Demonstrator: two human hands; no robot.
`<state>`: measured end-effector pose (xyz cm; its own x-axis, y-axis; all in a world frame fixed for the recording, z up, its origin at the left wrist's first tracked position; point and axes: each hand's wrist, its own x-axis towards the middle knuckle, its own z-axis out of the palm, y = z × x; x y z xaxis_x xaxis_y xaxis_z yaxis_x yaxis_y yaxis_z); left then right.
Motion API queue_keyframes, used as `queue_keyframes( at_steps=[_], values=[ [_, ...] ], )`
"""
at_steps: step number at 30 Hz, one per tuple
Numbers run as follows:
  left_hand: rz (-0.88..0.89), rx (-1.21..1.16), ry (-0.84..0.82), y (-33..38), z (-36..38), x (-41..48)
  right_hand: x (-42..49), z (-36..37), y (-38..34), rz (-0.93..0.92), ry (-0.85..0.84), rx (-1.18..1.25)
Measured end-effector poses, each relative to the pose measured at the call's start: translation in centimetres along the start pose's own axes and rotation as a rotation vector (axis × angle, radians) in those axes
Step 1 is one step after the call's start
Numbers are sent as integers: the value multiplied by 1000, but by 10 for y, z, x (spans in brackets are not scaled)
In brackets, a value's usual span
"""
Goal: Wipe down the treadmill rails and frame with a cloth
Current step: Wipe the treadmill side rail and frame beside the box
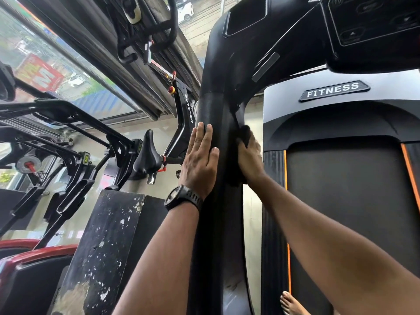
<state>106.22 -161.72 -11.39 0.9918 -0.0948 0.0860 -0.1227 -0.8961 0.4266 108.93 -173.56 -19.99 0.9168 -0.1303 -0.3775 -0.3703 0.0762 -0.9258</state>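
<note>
A thick black treadmill upright (216,114) runs up the middle of the head view to the console. My left hand (201,162), with a black watch on its wrist, lies flat with straight fingers against the upright's left face. My right hand (250,158) is on the upright's right side and grips a dark cloth (244,134) pressed against the frame. Most of the cloth is hidden behind the post and my fingers. The running belt (345,201) with orange edge stripes lies to the right.
The console (372,26) hangs at top right above a cover marked FITNESS (334,90). An exercise bike with a black saddle (147,153) stands left, beside a worn black block (106,242) and other gym machines. A bare foot (292,303) shows at the bottom.
</note>
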Motion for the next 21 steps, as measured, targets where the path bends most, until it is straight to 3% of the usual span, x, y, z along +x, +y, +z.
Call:
queue_keyframes(
  at_steps=[2,7,11,12,15,17,19,21],
  values=[
    [-8,-2,3,1,0,0,-18,-1,4,-35,-16,-4],
    [-6,-5,-2,1,-1,-1,-24,3,-16,-370,71,30],
    [-17,-6,9,3,-1,-1,3,2,-12,-80,37,0],
    [-16,-6,9,4,-1,-1,-2,1,-12,-78,28,-7],
    [-9,-12,7,3,-2,-1,-18,2,-20,-340,62,-16],
    [-7,-7,6,1,-1,0,-10,6,-27,-411,90,-54],
    [-5,-3,7,2,-1,0,6,5,-20,-292,70,-65],
    [-3,-7,9,2,-1,-1,8,0,-9,-46,37,-46]
  ],
)
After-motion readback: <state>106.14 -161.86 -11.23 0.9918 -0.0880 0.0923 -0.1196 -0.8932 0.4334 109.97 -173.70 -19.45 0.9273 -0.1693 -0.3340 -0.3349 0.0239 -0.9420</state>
